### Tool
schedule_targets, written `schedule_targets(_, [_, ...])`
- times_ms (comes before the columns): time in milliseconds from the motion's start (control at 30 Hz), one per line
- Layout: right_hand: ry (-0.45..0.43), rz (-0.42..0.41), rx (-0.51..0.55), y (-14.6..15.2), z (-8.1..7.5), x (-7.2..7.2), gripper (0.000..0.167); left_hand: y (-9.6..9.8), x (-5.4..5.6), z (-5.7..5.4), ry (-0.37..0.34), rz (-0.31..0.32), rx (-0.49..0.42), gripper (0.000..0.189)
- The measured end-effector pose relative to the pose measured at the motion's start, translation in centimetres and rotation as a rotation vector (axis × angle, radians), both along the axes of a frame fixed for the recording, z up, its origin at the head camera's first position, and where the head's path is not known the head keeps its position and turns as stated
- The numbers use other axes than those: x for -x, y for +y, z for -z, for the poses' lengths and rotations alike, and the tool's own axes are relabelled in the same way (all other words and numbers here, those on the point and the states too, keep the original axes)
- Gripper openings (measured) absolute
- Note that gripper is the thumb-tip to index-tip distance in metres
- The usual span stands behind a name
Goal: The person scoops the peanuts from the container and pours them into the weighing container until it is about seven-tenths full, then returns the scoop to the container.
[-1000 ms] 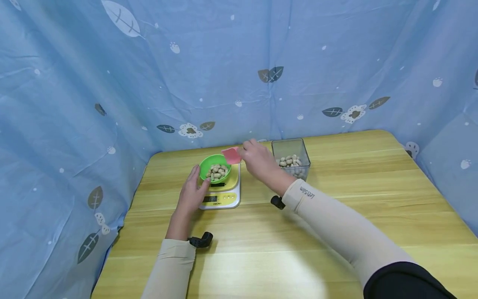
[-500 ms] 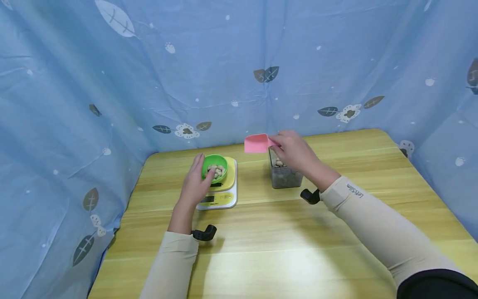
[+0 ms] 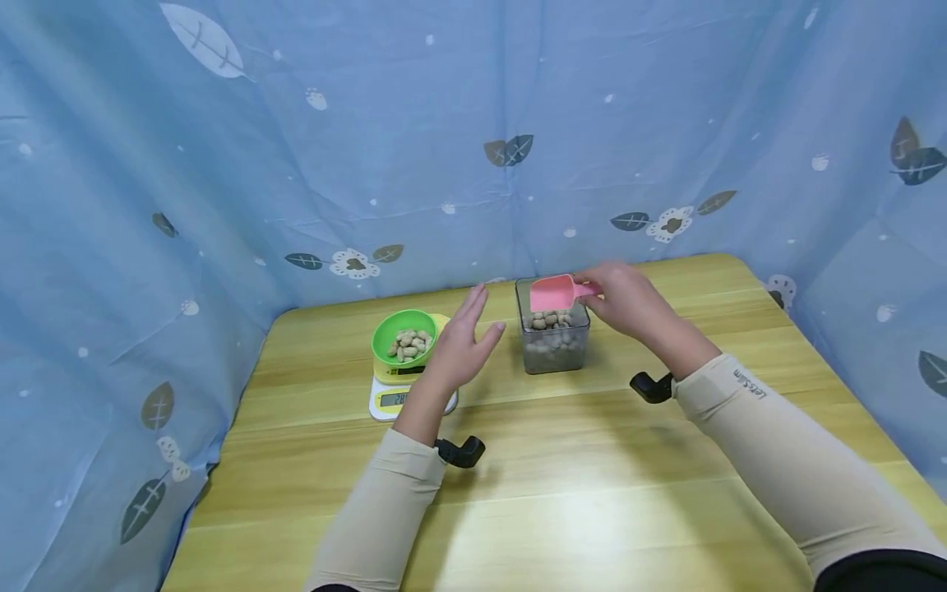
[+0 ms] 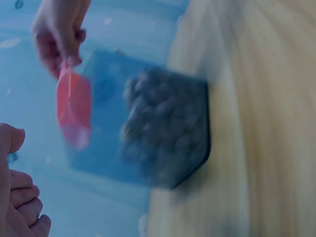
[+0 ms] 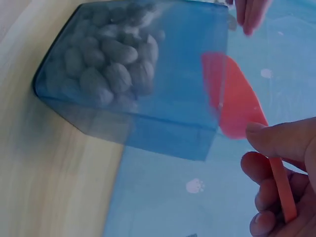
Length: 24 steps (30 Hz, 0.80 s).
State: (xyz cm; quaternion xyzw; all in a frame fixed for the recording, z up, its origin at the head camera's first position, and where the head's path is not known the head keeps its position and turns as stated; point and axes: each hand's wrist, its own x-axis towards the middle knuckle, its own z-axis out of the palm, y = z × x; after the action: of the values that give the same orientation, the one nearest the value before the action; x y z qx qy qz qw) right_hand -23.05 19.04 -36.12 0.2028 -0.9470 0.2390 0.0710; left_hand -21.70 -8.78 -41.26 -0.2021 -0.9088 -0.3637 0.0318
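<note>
My right hand (image 3: 625,300) grips the handle of a pink scoop (image 3: 551,294) over the mouth of a clear grey container (image 3: 553,358). In the right wrist view, the thumb and curled fingers hold the scoop's thin handle (image 5: 282,190). No contents show in the scoop. Peanuts in their shells (image 5: 116,74) fill the lower part of the container. My left hand (image 3: 455,349) is off the table between the scale and the container, fingers straight, holding nothing. To its left, a green bowl (image 3: 381,339) with peanuts (image 3: 411,345) sits on a yellow and white kitchen scale (image 3: 379,404).
The wooden table (image 3: 547,493) ends at a blue patterned curtain (image 3: 444,148) behind and beside it. Black wrist cameras hang below the left wrist (image 3: 460,451) and the right wrist (image 3: 651,387). The scale's lit display is partly hidden by the left arm.
My right hand has carried the scoop rightward from beside the bowl to above the container. The left hand has left the bowl's side and moved right.
</note>
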Motion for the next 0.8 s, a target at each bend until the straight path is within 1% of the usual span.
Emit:
schedule_targets(133, [-0.047,-0.002,0.006,-0.8,0.8,0.1,0.028,1.9,0.2,0.7,-0.013,0.044,0.038,0.067])
schedule_targets(200, [-0.043,0.004,0.007,-1.3,1.3,0.1,0.027,2.4,0.3,1.1,-0.018,0.049,0.056,0.068])
schedule_targets(267, [-0.006,0.017,0.004,-1.8,1.8,0.1,0.025,2.8,0.3,1.5,-0.021,0.049,0.066,0.068])
schedule_targets(400, [0.114,0.056,-0.018,-2.7,2.7,0.0,0.021,3.2,0.2,2.0,-0.018,0.052,0.085,0.067])
schedule_targets(467, [0.149,0.077,-0.033,-3.0,3.2,0.0,0.018,3.2,0.1,2.2,-0.015,0.052,0.088,0.066])
schedule_targets(500, [0.152,0.088,-0.040,-3.2,3.4,0.0,0.017,3.2,0.1,2.2,-0.013,0.053,0.091,0.065])
schedule_targets(567, [0.131,0.112,-0.044,-3.4,3.7,-0.1,0.017,3.3,0.0,2.3,-0.012,0.053,0.095,0.064])
schedule_targets(667, [0.060,0.139,-0.019,-3.4,4.0,-0.1,0.023,3.4,-0.1,2.4,-0.011,0.054,0.095,0.064])
schedule_targets(800, [-0.016,0.139,0.041,-3.3,4.2,0.0,0.029,3.4,-0.2,2.4,-0.016,0.052,0.087,0.063])
